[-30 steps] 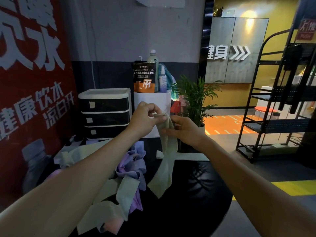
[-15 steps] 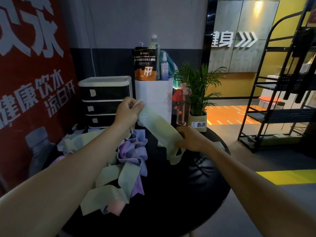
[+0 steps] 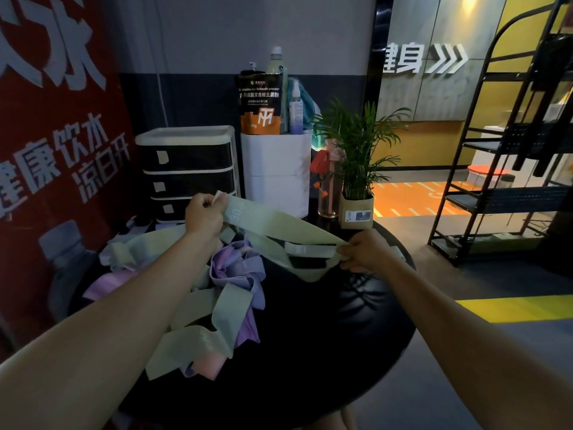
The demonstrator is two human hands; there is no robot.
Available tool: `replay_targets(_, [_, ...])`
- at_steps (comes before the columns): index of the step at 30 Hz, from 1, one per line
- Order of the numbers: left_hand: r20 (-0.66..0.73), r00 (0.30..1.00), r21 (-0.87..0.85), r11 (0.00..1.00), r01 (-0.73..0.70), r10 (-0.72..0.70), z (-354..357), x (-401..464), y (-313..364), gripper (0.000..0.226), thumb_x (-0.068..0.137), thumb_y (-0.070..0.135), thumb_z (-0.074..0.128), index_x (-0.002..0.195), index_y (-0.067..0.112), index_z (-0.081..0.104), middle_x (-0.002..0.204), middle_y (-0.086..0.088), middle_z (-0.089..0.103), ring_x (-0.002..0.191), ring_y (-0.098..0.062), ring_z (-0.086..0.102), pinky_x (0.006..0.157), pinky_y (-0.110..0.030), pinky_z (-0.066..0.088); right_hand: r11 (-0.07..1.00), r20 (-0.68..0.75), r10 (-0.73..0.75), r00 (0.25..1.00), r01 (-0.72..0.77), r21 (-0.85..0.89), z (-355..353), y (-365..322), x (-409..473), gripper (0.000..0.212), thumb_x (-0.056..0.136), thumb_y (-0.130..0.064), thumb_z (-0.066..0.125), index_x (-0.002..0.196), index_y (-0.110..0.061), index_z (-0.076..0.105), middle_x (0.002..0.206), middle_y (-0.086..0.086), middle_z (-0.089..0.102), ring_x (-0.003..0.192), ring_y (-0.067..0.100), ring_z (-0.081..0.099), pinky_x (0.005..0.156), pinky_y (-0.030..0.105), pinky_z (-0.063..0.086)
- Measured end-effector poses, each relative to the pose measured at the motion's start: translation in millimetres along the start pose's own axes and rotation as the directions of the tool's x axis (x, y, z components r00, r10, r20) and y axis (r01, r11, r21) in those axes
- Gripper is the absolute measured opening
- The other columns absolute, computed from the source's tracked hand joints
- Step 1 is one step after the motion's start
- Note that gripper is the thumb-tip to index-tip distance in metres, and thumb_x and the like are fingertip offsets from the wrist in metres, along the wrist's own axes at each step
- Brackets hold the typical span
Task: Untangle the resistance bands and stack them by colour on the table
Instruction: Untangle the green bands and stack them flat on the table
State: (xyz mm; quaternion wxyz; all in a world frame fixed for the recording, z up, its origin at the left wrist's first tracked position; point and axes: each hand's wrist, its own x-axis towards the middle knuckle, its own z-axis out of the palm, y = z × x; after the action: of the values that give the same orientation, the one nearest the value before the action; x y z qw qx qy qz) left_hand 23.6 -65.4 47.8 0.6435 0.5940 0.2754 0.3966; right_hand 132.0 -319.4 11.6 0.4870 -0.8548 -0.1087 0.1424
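Observation:
A pale green resistance band [image 3: 273, 226] is stretched in the air between both hands above the round black table [image 3: 310, 352]. My left hand [image 3: 203, 214] grips its upper left end. My right hand [image 3: 364, 251] pinches its lower right end, where the loop sags. On the table's left half lies a tangled heap of bands [image 3: 214, 293]: several green ones [image 3: 198, 339], purple ones [image 3: 235, 268] and a pink one [image 3: 207, 364]. Another pale band [image 3: 310, 251] lies flat on the table under the stretched one.
At the table's far edge stand a potted plant [image 3: 356, 193], a clear bottle [image 3: 328, 193], a white box [image 3: 276, 175] with a pouch and bottles on top, and a black drawer unit [image 3: 187, 172]. A black metal rack [image 3: 508, 150] stands on the right.
My hands have drawn apart and lowered: the green band that hung down from both hands a second ago is pulled out into a long slanting strip over the table.

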Motion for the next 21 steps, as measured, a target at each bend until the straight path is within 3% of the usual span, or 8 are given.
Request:
replay_targets(4, [-0.036,0.998,-0.032,0.999,0.043,-0.044,-6,4,-9,0.029,0.092,0.020,0.058,0.069,0.017,0.041,0.075,-0.001,0.049,0.070,-0.013,0.048,0.073,-0.034,0.049,0.938,0.005,-0.072,0.997,0.066,0.340,2,-2,0,0.006,0.085,-0.002,0.063,0.088,-0.007,0.062,0.093,0.012,0.061,0.085,0.022,0.060,0.077,0.034,0.053])
replay_targets(7, [-0.051,0.996,-0.050,0.997,0.067,-0.069,-12,8,-14,0.030,0.092,0.019,0.058,0.069,0.017,0.040,0.076,-0.001,0.049,0.071,-0.012,0.048,0.068,-0.031,0.049,0.893,0.120,-0.150,0.981,0.083,0.443,-2,-5,-4,0.014,0.087,0.000,0.058,0.089,-0.013,0.061,0.090,0.003,0.061,0.086,0.016,0.057,0.081,0.031,0.044])
replay_targets(13, [-0.089,0.993,0.010,0.997,0.074,-0.072,-22,16,-17,0.030,0.089,0.023,0.062,0.067,0.019,0.043,0.075,0.000,0.051,0.079,-0.021,0.053,0.086,-0.043,0.051,0.950,0.218,-0.207,0.954,0.142,0.279,-7,-1,-4,0.024,0.095,-0.017,0.052,0.073,-0.019,0.060,0.079,-0.001,0.056,0.081,0.012,0.051,0.081,0.030,0.042])
replay_targets(15, [-0.081,0.994,0.027,0.997,0.075,-0.073,-25,17,-19,0.030,0.088,0.024,0.063,0.066,0.021,0.043,0.075,0.000,0.052,0.086,-0.023,0.052,0.091,-0.048,0.050,0.966,0.213,-0.208,0.954,0.167,0.196,-7,-1,-4,0.022,0.093,-0.020,0.055,0.072,-0.017,0.062,0.077,0.001,0.056,0.077,0.013,0.051,0.073,0.028,0.043])
replay_targets(21, [-0.029,0.998,0.049,0.997,0.053,-0.052,-23,12,-19,0.029,0.090,0.024,0.061,0.068,0.020,0.043,0.073,0.000,0.051,0.066,-0.015,0.048,0.080,-0.039,0.047,0.958,0.142,-0.288,0.947,0.287,0.023,-1,4,0,0.023,0.090,-0.014,0.059,0.067,-0.013,0.063,0.075,0.007,0.054,0.073,0.019,0.047,0.063,0.026,0.036])
